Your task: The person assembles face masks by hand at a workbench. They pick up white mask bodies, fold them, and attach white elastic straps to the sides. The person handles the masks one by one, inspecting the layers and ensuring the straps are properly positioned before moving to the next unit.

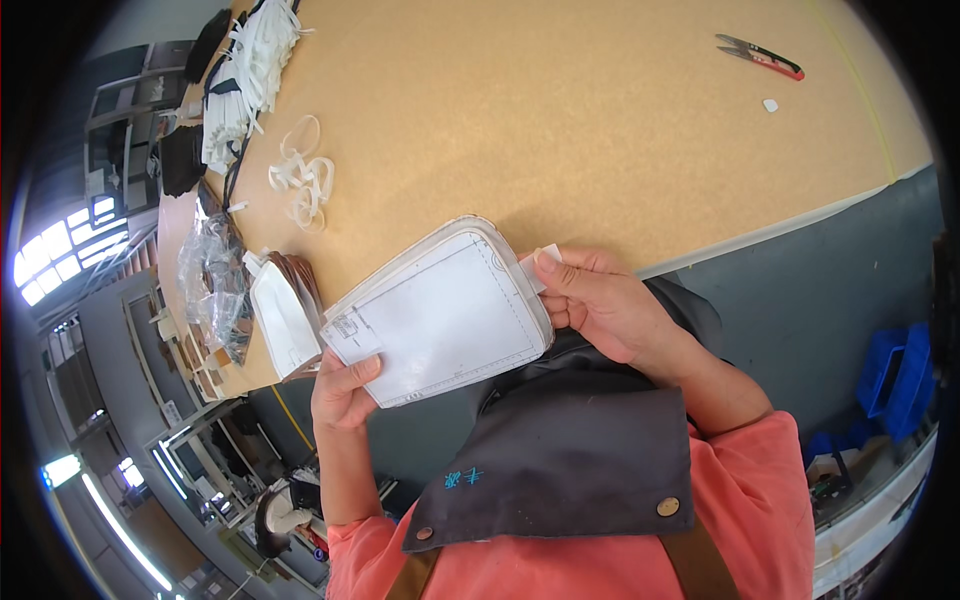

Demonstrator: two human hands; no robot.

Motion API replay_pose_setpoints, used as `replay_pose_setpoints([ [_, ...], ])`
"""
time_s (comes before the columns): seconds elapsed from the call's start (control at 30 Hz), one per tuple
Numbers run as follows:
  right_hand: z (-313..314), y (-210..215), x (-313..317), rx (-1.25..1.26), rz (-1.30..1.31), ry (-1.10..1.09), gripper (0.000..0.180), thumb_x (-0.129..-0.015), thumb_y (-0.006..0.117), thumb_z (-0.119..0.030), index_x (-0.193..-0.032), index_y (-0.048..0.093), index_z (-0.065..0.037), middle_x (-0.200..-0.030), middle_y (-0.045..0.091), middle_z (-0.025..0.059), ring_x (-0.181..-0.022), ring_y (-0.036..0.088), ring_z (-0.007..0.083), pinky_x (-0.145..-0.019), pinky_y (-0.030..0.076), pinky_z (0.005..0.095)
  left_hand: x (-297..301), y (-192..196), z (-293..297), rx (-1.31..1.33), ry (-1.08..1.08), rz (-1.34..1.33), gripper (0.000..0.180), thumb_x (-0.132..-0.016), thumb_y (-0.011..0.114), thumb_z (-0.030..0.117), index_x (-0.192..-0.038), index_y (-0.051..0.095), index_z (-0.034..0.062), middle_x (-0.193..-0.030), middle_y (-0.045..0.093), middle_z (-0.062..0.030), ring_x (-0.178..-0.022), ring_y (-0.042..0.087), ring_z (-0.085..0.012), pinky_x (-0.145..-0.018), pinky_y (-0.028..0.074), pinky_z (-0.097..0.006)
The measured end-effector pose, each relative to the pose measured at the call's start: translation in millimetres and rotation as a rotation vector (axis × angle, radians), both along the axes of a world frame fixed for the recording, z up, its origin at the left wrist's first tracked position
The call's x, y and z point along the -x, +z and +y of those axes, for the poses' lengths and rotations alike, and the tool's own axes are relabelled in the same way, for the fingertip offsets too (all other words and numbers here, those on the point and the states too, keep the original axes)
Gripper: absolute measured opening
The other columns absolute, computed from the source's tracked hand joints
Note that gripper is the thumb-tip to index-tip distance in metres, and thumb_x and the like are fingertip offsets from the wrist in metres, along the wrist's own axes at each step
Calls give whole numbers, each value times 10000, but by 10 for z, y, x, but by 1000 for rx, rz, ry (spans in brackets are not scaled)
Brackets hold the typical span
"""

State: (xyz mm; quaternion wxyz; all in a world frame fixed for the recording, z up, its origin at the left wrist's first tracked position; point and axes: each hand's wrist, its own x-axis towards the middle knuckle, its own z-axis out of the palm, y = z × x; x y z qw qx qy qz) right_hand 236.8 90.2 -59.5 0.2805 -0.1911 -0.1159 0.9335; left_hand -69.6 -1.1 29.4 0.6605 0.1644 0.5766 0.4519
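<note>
I hold a stack of flat white panels [440,310] with rounded corners and printed outlines above the table's edge. My left hand [345,390] grips the stack's lower left corner, thumb on top. At the stack's right edge, my right hand [600,305] pinches a small white tab [540,268] between thumb and fingers. A dark apron and orange sleeves show below the hands.
The tan table [560,130] carries red-handled thread snips [760,55] at the far right, loose white loops [305,180], a pile of white straps [250,70], a clear plastic bag [212,275] and a stack of brown and white pieces [285,315]. Blue bins [900,375] sit on the floor.
</note>
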Motion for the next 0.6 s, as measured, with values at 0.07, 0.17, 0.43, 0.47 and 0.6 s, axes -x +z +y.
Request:
replay_pose_setpoints([
  [0.07, -1, 10, 3, 6, -20, 6, 471, -1069, 485, -375, -1255, 608, 39, -1158, 689, 129, -1017, 695, 189, -894, 554, 314, -6, 3, 5, -3, 1, -1, 641, -791, 749, -63, -1380, 501, -12, -1290, 637, -163, -1180, 638, -307, -1003, 530, -453],
  [0.17, -9, 16, 15, 11, -38, 6, 473, -1072, 478, -374, -1257, 607, 42, -1151, 690, 128, -1013, 696, 187, -889, 556, 314, -5, -4, 0, -12, 3, -6, 643, -790, 743, -73, -1382, 499, -10, -1297, 633, -163, -1186, 634, -311, -1007, 528, -455],
  [0.43, -29, 29, 40, -7, -78, -21, 459, -1076, 475, -357, -1250, 606, 47, -1126, 691, 118, -991, 691, 164, -868, 558, 305, 61, -52, -38, 8, 14, 18, 655, -784, 737, -88, -1387, 494, -9, -1301, 630, -164, -1195, 628, -309, -1009, 527, -452],
  [0.47, -35, 25, 51, -1, -76, -31, 449, -1075, 483, -346, -1249, 607, 49, -1119, 693, 114, -985, 690, 158, -863, 559, 303, 45, -51, -28, 2, 17, 20, 659, -780, 740, -88, -1387, 493, -10, -1298, 631, -163, -1191, 631, -308, -1008, 527, -449],
  [0.6, -37, 10, 52, -1, -52, -41, 365, -1065, 520, -256, -1229, 617, 55, -1083, 699, 99, -955, 687, 141, -841, 560, 294, 3, -39, 2, -8, 29, 25, 676, -769, 750, -85, -1387, 487, -14, -1290, 635, -161, -1178, 638, -303, -1006, 527, -439],
])
